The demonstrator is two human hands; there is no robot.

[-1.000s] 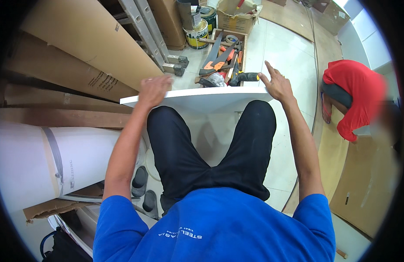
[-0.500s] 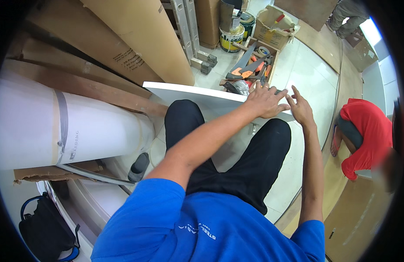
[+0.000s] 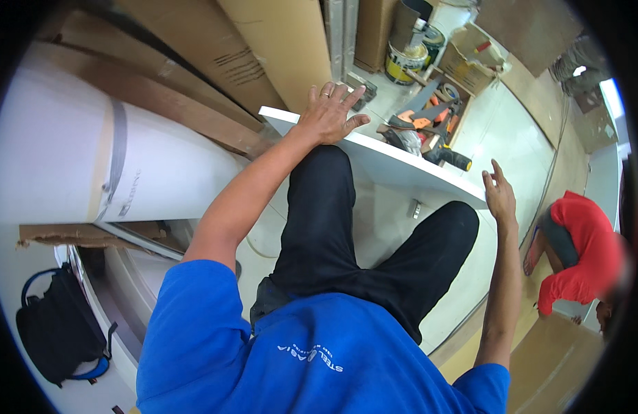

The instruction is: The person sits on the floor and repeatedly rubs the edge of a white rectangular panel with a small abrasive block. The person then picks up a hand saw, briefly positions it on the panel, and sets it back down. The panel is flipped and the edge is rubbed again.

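Observation:
A white panel [image 3: 395, 162] stands on edge in front of my knees, with a small metal fitting [image 3: 416, 208] on the side facing me. My left hand [image 3: 329, 116], a ring on one finger, lies over the panel's top edge near its left end. Its fingers are spread and hold nothing. Beside the panel's right end is my right hand [image 3: 499, 196], fingers stretched and apart; whether it touches the panel I cannot tell. Just beyond the panel lies a power tool with a black and yellow end [image 3: 457, 159].
A wooden toolbox [image 3: 459, 123] with handsaws [image 3: 422, 117] sits past the panel, near a paint can [image 3: 404, 63] and an open carton [image 3: 467, 65]. Large rolls [image 3: 63, 152] and cardboard tubes [image 3: 277, 41] fill the left. A person in red [image 3: 584, 241] crouches at right; a black bag [image 3: 60, 324] lies lower left.
My left hand has moved left along the panel's top edge, from near its right end to near its left end. My right hand is lower, beside the right end. The view has shifted.

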